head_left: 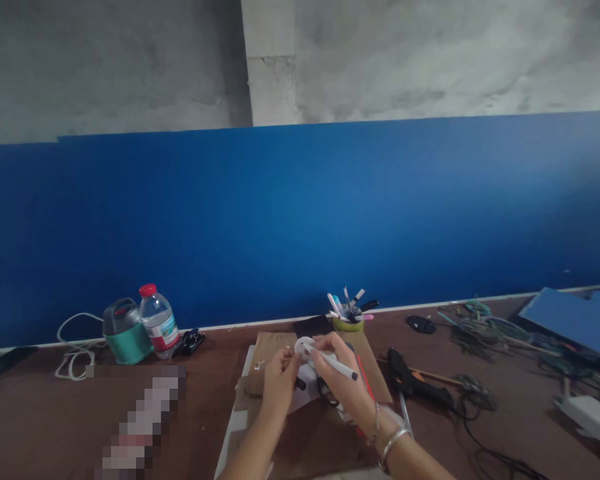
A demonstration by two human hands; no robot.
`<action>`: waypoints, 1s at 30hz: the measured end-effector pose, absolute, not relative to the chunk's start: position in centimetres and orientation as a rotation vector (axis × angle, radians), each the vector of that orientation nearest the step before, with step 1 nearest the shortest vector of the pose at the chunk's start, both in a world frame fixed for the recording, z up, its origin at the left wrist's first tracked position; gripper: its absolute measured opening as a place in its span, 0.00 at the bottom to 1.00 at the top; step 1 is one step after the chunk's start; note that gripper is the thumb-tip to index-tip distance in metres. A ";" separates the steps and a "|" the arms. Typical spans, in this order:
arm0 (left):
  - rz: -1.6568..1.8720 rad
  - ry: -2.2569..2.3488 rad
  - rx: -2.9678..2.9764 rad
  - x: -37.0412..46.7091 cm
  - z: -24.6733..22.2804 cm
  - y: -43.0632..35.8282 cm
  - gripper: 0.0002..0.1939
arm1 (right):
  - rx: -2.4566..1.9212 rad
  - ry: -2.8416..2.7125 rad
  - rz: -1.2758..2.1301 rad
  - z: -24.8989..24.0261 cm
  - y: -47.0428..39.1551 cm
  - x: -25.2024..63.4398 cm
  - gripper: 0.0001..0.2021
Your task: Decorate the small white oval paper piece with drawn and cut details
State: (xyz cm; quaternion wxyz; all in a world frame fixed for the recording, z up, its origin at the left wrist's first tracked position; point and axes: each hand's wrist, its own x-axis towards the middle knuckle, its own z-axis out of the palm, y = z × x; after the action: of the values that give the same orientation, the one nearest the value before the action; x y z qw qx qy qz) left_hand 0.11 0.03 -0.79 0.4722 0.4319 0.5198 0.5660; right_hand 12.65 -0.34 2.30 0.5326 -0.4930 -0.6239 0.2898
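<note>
My left hand [282,375] is closed, pinching the edge of a small white round piece [303,346]. Just under its fingers shows a short black object [301,384], perhaps a pen cap; whether the hand grips it too I cannot tell. A white pen with a black end [344,368] is in my right hand [341,373], held in a writing grip with its tip at the round piece. Beneath both hands lie brown cardboard [375,360] and white paper [305,398], partly hidden by the arms.
Behind the hands stands a yellow-green cup of pens [349,325]. To the right lie a black glue gun [415,380] and tangled cords [480,333]. A red-capped water bottle [160,323] and a teal-and-grey container [127,337] stand left. A blue partition [300,220] closes the back.
</note>
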 end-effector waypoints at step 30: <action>1.380 1.249 1.070 0.0 -1.3 0.4 0.19 | -1.158 -1.500 0.715 2.3 -0.2 12.9 0.02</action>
State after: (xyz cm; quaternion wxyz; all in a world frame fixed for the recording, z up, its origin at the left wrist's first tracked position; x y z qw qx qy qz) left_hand 0.00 0.43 -1.33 0.4772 0.4379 0.5111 0.5651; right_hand 12.87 -0.20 2.31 0.5297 -0.4850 -0.6280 0.2996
